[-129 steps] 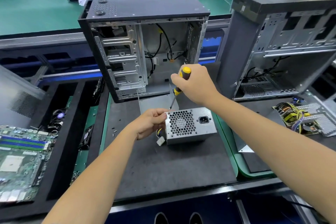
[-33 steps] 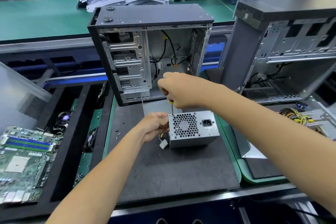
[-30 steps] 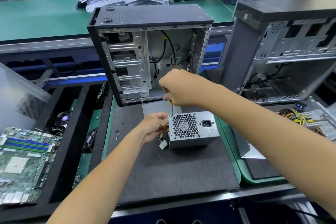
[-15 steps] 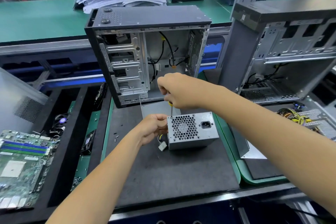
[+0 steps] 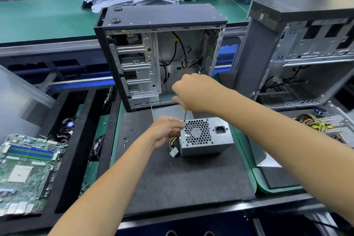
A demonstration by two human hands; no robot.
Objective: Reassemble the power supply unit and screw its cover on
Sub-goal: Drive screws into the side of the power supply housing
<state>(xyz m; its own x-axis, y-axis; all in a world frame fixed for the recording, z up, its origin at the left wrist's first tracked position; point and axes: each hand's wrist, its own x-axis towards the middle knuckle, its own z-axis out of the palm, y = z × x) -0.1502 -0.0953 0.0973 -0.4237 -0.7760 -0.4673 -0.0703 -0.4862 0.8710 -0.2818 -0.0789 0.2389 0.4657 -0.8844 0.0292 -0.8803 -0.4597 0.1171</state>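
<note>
Power supply unit [image 5: 206, 138], grey metal, on black foam mat [image 5: 182, 178], held and screwed at its top left corner.

Motherboard [image 5: 24, 166], green, lies flat in a black tray at far left. Loose screws [image 5: 125, 141] sit on the mat, left of the unit. Left hand [image 5: 165, 131] grasps the unit's left edge, fingers curled round the corner. White connector [image 5: 174, 153] on yellow and black wires hangs out just below that hand. Screwdriver [image 5: 184, 114] stands near upright, tip at the unit's top left corner, handle mostly hidden. Right hand [image 5: 193, 93] is clenched round the screwdriver handle, directly above the unit. Open tower case [image 5: 162, 51] stands behind the mat, side panel off. Second open case [image 5: 306, 50] stands at right, with a tangle of yellow wiring [image 5: 314, 123] before it.
</note>
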